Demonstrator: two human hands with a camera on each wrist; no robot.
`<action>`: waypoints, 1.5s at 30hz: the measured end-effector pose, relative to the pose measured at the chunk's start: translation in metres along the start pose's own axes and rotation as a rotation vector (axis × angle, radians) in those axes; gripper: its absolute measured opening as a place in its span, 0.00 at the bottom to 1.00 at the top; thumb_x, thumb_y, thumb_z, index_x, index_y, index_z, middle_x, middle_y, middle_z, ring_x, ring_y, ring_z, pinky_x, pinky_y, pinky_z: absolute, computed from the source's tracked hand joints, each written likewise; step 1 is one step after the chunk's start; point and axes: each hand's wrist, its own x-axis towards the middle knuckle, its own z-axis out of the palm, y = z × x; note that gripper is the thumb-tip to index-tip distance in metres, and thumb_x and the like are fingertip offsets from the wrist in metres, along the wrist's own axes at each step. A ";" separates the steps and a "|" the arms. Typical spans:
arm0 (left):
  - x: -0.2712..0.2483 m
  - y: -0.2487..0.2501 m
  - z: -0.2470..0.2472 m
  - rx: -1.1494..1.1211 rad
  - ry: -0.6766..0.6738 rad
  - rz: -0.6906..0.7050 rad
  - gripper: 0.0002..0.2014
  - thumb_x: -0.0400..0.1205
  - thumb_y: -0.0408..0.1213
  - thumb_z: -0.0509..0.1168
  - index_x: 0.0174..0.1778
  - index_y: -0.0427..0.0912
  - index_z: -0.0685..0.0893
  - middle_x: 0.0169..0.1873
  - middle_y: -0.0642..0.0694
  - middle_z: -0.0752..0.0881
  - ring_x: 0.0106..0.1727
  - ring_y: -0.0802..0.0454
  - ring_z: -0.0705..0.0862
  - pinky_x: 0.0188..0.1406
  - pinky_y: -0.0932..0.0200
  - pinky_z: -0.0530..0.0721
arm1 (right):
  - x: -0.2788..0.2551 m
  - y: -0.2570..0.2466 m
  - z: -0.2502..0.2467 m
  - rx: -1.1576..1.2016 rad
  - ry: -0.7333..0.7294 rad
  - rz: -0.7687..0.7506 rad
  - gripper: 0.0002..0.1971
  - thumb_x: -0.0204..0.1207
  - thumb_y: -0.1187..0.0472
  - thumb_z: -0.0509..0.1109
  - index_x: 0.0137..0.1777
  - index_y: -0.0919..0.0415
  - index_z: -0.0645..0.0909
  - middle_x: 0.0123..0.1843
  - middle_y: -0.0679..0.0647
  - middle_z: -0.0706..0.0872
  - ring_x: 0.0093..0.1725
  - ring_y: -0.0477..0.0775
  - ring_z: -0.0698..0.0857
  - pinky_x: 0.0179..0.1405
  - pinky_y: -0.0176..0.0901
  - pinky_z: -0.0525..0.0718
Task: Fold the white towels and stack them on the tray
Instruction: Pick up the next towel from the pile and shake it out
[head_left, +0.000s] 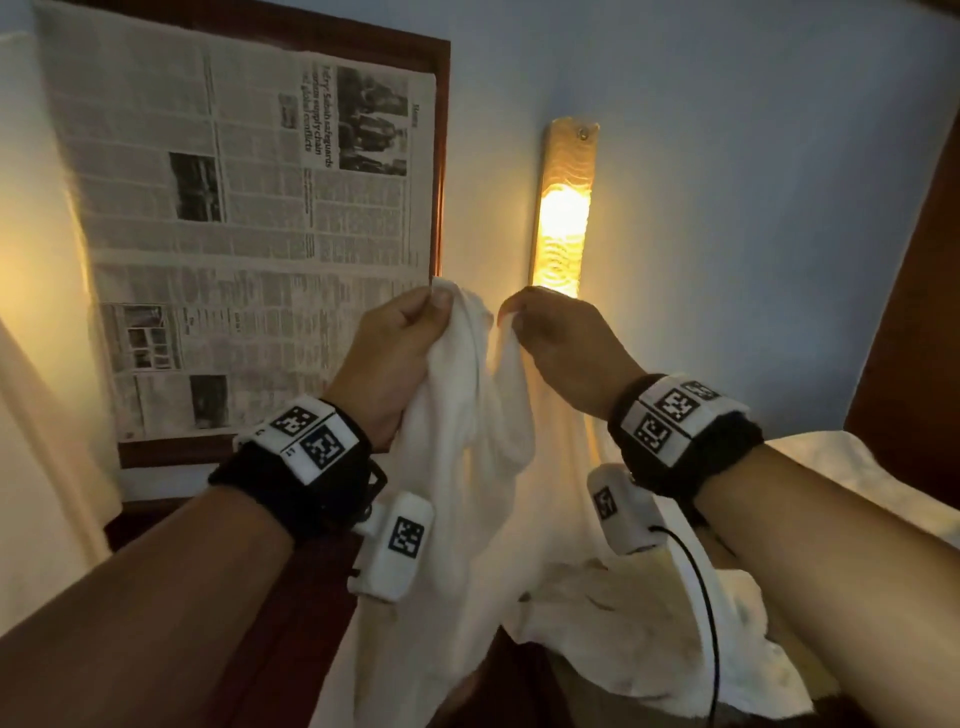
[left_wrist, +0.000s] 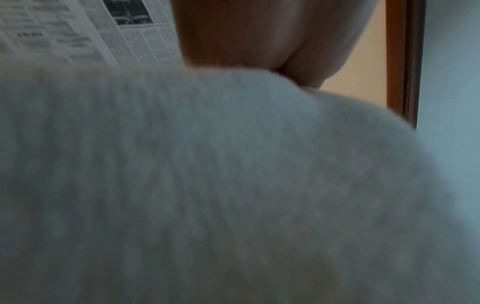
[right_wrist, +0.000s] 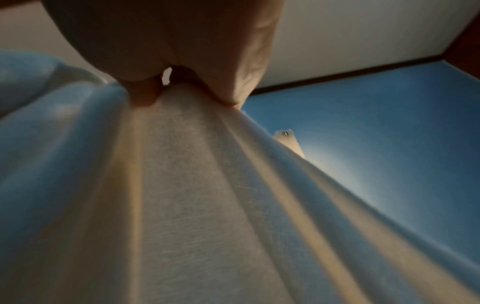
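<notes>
A white towel (head_left: 467, 441) hangs in front of me, raised high by both hands. My left hand (head_left: 400, 332) pinches its upper edge at one corner, and my right hand (head_left: 550, 332) pinches the edge a short way to the right. The cloth sags in folds between and below them. In the left wrist view the towel (left_wrist: 233, 185) fills most of the picture below my left hand (left_wrist: 259, 37). The right wrist view has my right hand's fingers (right_wrist: 228, 67) pinching the towel (right_wrist: 207, 195), which fans down in pleats. No tray is in view.
More white towels (head_left: 649, 623) lie crumpled low on the right. A dark wooden frame (head_left: 441, 156) covered with newspaper (head_left: 249, 208) hangs on the wall at left. A lit wall lamp (head_left: 563, 208) glows straight ahead. Dark wood (head_left: 914, 312) stands at the right.
</notes>
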 end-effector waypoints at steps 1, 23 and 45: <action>-0.002 0.000 0.004 -0.025 0.012 -0.015 0.14 0.90 0.46 0.60 0.54 0.48 0.91 0.52 0.43 0.92 0.56 0.45 0.90 0.61 0.44 0.87 | 0.003 -0.008 -0.005 0.002 0.017 -0.041 0.09 0.85 0.66 0.61 0.54 0.60 0.83 0.49 0.50 0.85 0.47 0.47 0.80 0.49 0.29 0.75; -0.019 0.028 0.047 -0.033 -0.082 -0.099 0.19 0.83 0.57 0.64 0.40 0.44 0.87 0.44 0.35 0.84 0.48 0.40 0.82 0.62 0.34 0.83 | -0.038 -0.026 -0.033 0.273 -0.124 0.192 0.22 0.84 0.55 0.68 0.38 0.77 0.77 0.30 0.59 0.77 0.30 0.53 0.74 0.35 0.46 0.75; -0.053 0.063 -0.045 0.153 0.081 0.008 0.16 0.89 0.43 0.63 0.34 0.49 0.84 0.32 0.51 0.81 0.36 0.55 0.79 0.44 0.52 0.81 | -0.107 0.018 0.036 0.251 -0.117 0.641 0.07 0.80 0.68 0.62 0.52 0.62 0.81 0.52 0.64 0.85 0.52 0.63 0.85 0.54 0.55 0.85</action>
